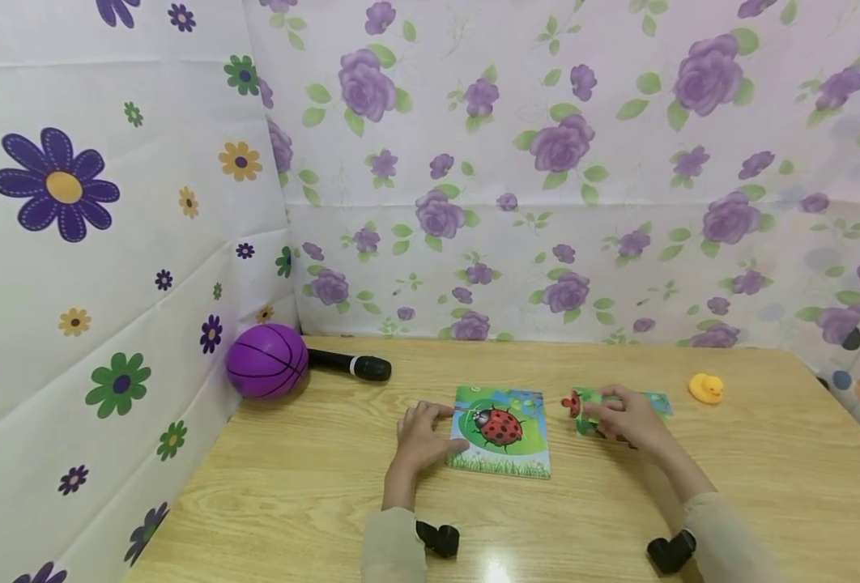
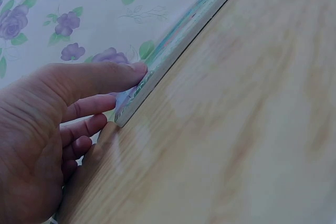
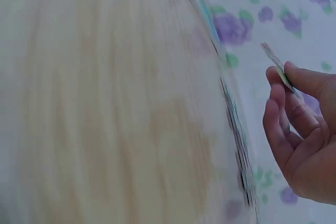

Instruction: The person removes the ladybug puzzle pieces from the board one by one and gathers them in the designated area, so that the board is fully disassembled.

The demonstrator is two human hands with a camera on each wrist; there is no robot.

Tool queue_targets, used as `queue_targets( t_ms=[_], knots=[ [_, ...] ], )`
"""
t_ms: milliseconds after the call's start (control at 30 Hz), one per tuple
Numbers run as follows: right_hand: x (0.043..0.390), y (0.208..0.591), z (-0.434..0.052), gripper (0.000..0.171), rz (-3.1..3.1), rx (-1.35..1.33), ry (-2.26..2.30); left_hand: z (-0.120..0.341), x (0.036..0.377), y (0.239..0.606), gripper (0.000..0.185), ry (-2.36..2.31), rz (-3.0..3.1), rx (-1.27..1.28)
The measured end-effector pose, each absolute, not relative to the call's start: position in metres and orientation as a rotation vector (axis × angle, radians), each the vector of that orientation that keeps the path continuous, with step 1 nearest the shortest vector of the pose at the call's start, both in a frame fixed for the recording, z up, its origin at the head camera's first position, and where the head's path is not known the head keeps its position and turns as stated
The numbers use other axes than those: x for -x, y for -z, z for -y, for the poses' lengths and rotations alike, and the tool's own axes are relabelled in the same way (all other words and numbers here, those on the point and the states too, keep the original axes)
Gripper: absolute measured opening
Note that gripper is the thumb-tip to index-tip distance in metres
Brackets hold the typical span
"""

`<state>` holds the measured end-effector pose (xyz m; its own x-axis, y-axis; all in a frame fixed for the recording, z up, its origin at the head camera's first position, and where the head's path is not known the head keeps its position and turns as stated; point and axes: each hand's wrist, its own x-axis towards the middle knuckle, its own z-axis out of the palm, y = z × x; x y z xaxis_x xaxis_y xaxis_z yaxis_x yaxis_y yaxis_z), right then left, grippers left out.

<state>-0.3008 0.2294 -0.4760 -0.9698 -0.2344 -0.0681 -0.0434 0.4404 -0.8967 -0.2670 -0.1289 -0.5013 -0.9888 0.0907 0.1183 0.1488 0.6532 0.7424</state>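
A square ladybug picture puzzle (image 1: 503, 463) lies flat on the table between the hands. At its left edge is my left hand (image 1: 419, 437), with the straight thumb touching the near-left part and the index finger by the upper left. In the left wrist view the thumb (image 2: 113, 77) rests against the board's edge while the other fingers bend loosely beside it. My right hand (image 1: 634, 421) pinches a thin jigsaw piece (image 3: 282, 72), coloured red and green, between thumb and fingers. Beneath that hand lie more colourful pieces (image 1: 658, 402), partly hidden.
A purple ball (image 1: 266, 361) and a black microphone (image 1: 350, 364) sit at the table's back left. Toward the back right stands a yellow rubber duck (image 1: 705, 389). Flowered cloth (image 1: 488, 178) hangs behind and to the left of the wooden table (image 1: 306, 486).
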Motion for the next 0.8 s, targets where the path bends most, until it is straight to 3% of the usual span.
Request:
queue_targets(
  t_ms=[267,533,800],
  knots=[
    [0.298,0.482,-0.294,0.06,-2.619,0.111,1.471,0.129,0.269,0.505,0.055,1.262,2.789,0.196],
    [0.296,0.493,-0.333,0.039,-2.657,0.004,1.397,0.132,0.27,0.507,0.054,1.246,2.796,0.184],
    [0.291,0.495,-0.349,0.041,-2.573,-0.04,1.38,0.129,0.27,0.506,0.055,1.238,2.799,0.194]
  ],
)
